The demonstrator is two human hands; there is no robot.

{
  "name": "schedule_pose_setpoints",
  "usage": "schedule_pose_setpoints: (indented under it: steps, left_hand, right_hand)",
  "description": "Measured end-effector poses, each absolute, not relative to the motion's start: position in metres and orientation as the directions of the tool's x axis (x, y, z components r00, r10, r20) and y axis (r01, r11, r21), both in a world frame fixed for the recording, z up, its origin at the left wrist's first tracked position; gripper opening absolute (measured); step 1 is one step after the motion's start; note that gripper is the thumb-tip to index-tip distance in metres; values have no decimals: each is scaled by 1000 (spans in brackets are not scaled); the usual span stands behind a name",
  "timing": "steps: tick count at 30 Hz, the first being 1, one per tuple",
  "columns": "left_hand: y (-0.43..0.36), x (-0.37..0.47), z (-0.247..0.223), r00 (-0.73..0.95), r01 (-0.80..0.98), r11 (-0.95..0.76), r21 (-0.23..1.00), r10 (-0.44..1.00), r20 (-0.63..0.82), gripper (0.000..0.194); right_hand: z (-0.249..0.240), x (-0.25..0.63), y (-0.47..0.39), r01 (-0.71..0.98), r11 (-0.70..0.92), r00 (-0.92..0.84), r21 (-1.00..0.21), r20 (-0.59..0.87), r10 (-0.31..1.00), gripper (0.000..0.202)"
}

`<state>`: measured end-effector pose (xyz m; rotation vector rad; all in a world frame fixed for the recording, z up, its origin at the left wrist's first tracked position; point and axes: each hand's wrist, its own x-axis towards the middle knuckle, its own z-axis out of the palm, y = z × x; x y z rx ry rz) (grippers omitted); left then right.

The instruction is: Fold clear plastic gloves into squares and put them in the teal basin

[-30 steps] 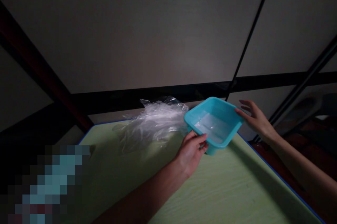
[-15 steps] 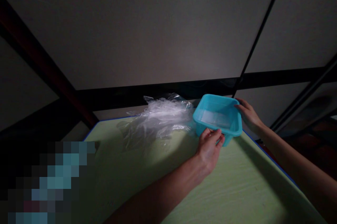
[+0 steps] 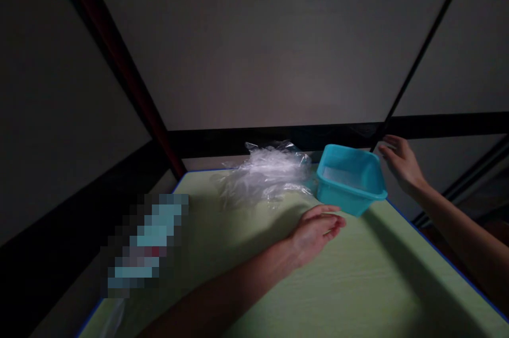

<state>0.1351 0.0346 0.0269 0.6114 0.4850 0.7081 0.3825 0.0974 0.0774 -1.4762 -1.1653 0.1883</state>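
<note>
A turquoise plastic basin (image 3: 350, 195), roughly square, stands upright at the table's far right corner. Something pale and flat lies on its bottom. My left hand (image 3: 318, 227) is just in front of the basin's near side, fingers stretched out, holding nothing. To the basin's right, my right hand (image 3: 401, 163) hovers beside the rim with its fingers apart and nothing in them. Left of the basin, against the back edge, lies a crumpled heap of clear plastic bags (image 3: 270, 171).
The pale green table (image 3: 358, 285) has a blue edge. Right behind it rise large grey panels (image 3: 274, 52) with a black band. A pixelated blue-green patch (image 3: 155, 232) covers something at the table's left side, with a clear plastic strip (image 3: 113, 319) below it.
Both hands have let go of the basin and drawn apart from it, and it now stands at the corner. The view has shifted, so everything sits further right except my left hand.
</note>
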Motion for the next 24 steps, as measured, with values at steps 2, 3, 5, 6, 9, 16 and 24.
schedule_pose_setpoints:
  steps: [2, 3, 5, 6, 9, 16, 24]
  left_hand:
    - [32, 106, 27, 690, -414, 607, 678, 696, -201, 18]
    - [30, 92, 26, 709, -388, 609, 692, 677, -198, 17]
    - [28, 63, 25, 749, -336, 615, 713, 634, -194, 14]
    - [27, 50, 24, 761, -319, 618, 719, 619, -195, 12]
    - [23, 19, 19, 772, -296, 630, 718, 600, -208, 12]
    - [17, -5, 3, 765, -320, 661, 678, 603, -227, 14]
    - [15, -3, -4, 731, -389, 678, 623, 639, -239, 10]
  right_hand:
    - [92, 364, 89, 575, 230, 433, -785, 530, 729, 36]
    - [98, 353, 85, 596, 253, 400, -762, 554, 730, 36]
    - [106, 328, 75, 638, 309, 321, -706, 608, 726, 37]
    - [107, 315, 69, 713, 358, 229, -604, 682, 694, 37]
    - [103, 271, 54, 792, 469, -5, -392, 764, 646, 33]
    - [69, 183, 78, 877, 435, -331, -203, 401, 854, 45]
    - [14, 151, 141, 972, 146, -107, -183, 208, 972, 60]
